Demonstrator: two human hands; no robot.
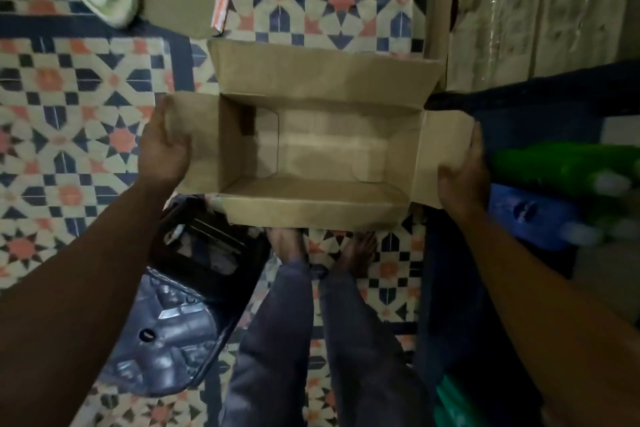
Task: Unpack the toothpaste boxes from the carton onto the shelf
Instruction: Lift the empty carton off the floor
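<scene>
Carton [322, 149], flaps spread and bare cardboard bottom showing, is held over the patterned floor [69, 107]. On the carton's left flap the left hand [164, 146] grips the cardboard, thumb on top. On its right flap the right hand [462, 177] clasps the edge.

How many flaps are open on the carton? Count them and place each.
4: the far flap, the near flap, the left flap in the left hand, the right flap in the right hand. None hidden.
</scene>
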